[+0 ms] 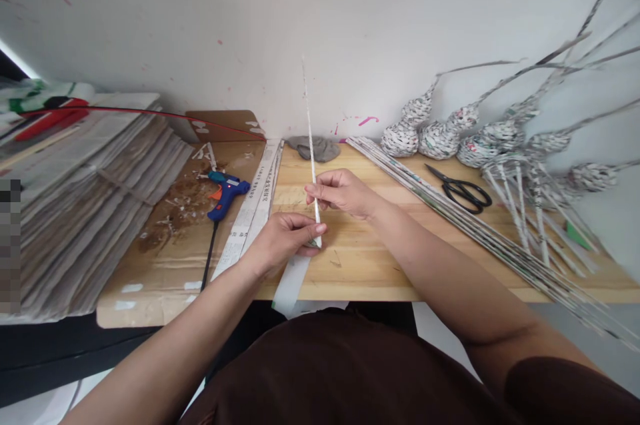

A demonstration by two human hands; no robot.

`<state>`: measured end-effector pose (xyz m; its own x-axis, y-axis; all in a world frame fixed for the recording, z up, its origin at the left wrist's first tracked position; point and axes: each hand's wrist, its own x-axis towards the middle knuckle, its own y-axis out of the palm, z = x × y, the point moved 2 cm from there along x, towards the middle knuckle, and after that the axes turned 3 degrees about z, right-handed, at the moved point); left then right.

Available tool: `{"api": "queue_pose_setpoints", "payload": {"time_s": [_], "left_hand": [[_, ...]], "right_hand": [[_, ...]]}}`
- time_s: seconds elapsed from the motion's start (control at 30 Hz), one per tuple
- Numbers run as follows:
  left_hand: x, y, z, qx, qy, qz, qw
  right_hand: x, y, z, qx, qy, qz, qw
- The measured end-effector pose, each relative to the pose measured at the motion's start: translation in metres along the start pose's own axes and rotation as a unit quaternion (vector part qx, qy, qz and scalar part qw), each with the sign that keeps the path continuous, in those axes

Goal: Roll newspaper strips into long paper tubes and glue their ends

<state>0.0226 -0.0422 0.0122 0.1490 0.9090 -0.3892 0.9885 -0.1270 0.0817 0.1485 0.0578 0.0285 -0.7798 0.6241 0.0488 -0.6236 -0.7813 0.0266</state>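
Observation:
A thin white rolled paper stick [310, 131] points up and away from me over the wooden table. My left hand [290, 238] pinches its lower end between thumb and fingers. Higher on the stick, my right hand [345, 193] has its thumb and fingers closed round it. A pale flat strip [293, 278] lies under my left hand and reaches past the table's front edge. Folded newspaper strips [253, 201] lie to the left of my hands.
A blue glue gun [226, 197] rests on stained cardboard [150, 278], beside stacked newspaper [100, 211]. Long paper sticks [450, 217], black scissors [463, 193] and several woven paper gourd shapes [400, 139] are at the right. A grey cloth [320, 149] lies by the wall.

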Motion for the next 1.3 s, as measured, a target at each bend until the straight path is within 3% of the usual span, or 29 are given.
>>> {"api": "queue_pose_setpoints", "payload": {"time_s": [0.27, 0.63, 0.7, 0.87, 1.17, 1.3], "left_hand": [[0.006, -0.004, 0.001, 0.02, 0.011, -0.018, 1.0], [0.007, -0.002, -0.006, 0.1, 0.028, -0.01, 0.995], [0.007, -0.002, -0.008, 0.102, 0.031, -0.005, 0.994], [0.007, 0.0, -0.006, 0.085, 0.031, 0.036, 0.995], [0.006, 0.003, -0.007, 0.079, 0.017, 0.04, 0.996], [0.006, 0.001, -0.005, 0.07, 0.019, 0.06, 0.996]], "right_hand": [[-0.001, -0.004, 0.002, -0.009, 0.008, 0.007, 1.0], [0.0, -0.005, 0.007, -0.067, -0.031, -0.048, 0.996], [-0.002, -0.007, 0.008, -0.047, -0.012, -0.033, 0.998], [-0.006, -0.014, 0.006, -0.001, 0.05, 0.098, 0.994], [0.001, -0.018, -0.002, 0.013, 0.031, 0.014, 0.999], [-0.002, -0.017, 0.001, 0.014, 0.044, 0.053, 0.998]]}}
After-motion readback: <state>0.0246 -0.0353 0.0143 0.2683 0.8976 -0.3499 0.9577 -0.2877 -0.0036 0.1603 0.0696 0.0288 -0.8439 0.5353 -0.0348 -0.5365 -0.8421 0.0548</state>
